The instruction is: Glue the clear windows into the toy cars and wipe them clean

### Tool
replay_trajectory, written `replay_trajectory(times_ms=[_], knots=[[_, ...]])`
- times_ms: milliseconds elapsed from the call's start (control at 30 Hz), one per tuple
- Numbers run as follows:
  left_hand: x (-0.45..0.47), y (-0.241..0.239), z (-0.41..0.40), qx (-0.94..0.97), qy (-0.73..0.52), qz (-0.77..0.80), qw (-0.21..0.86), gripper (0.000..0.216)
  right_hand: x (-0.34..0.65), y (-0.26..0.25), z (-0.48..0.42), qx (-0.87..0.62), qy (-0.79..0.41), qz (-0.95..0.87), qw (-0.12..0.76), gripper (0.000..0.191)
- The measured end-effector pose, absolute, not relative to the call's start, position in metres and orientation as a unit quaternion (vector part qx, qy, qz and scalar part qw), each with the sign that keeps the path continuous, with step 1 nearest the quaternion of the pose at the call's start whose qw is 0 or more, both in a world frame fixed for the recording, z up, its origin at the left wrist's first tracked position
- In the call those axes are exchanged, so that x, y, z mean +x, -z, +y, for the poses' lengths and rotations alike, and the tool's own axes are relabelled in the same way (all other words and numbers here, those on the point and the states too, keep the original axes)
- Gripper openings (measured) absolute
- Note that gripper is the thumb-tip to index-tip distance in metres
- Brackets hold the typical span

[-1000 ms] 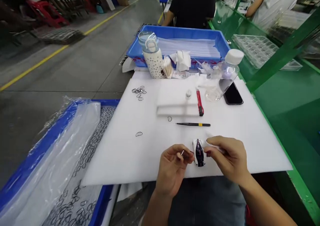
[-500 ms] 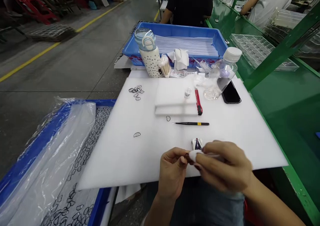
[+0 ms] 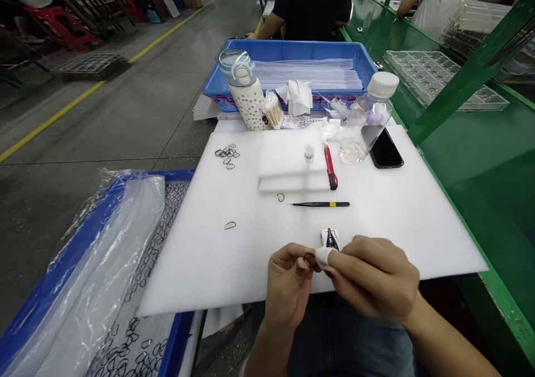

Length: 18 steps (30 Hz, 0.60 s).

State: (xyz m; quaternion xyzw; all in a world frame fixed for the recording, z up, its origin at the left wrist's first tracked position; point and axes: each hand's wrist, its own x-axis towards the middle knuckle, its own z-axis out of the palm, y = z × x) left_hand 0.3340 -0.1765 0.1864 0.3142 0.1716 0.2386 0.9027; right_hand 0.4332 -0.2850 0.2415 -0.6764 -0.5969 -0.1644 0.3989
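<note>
My left hand (image 3: 289,279) pinches a small dark ring (image 3: 309,258) between thumb and fingers. My right hand (image 3: 371,279) is closed on a small white wipe (image 3: 322,256) and presses it against the ring. Both hands hover over the near edge of a white foam sheet (image 3: 401,215). Just behind them lies a small white and dark part (image 3: 330,238), half hidden by my right hand. Black tweezers (image 3: 320,204) with a yellow band lie a little farther back.
Loose rings (image 3: 226,155) sit at the sheet's left; a red knife (image 3: 330,167), a small vial (image 3: 309,152), a clear bottle (image 3: 368,115) and a phone (image 3: 385,150) are farther back. A blue bin of rings (image 3: 137,288) stands at left. Another person stands beyond the blue tray (image 3: 292,51).
My right hand has moved left from beside the small part to meet my left hand, bringing the white wipe onto the ring.
</note>
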Motion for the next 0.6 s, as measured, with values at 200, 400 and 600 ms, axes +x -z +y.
replay_trajectory(times_ms=[200, 400, 600], knots=[[0.335, -0.187, -0.178, 0.322, -0.239, 0.188, 0.897, 0.022, 0.430, -0.243, -0.286, -0.668, 0.106, -0.642, 0.360, 0.017], [0.333, -0.187, -0.173, 0.378, -0.246, 0.177, 0.875, 0.023, 0.463, -0.253, -0.327, -0.675, 0.068, -0.490, 0.548, 0.025], [0.316, -0.190, -0.155, 0.674, -0.281, 0.143, 0.668, 0.013, 0.494, -0.223, -0.376, -0.790, 0.109, -0.200, 0.570, 0.017]])
